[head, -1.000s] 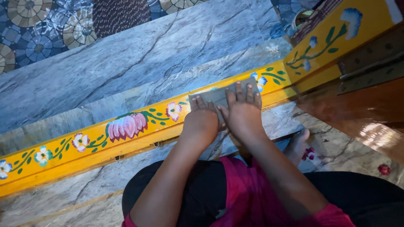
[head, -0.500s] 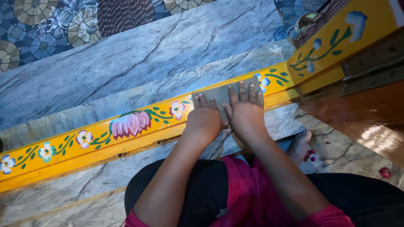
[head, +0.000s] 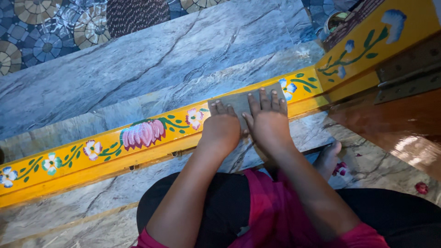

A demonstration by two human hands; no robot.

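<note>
on my left the yellow painted sill (head: 69,163) runs long across the marble floor (head: 138,59), with a pink flower (head: 142,133) on it. my left hand (head: 221,131) lies flat on the sill, fingers stretched out, pressing down on the grey sheet (head: 239,102) so it does not slip. my right hand (head: 268,121) sits just beside it, fingers spread flat on the same sheet, not curled around it. the sheet lies on top of the sill, under both hands. my foot (head: 328,158) rests to the right.
</note>
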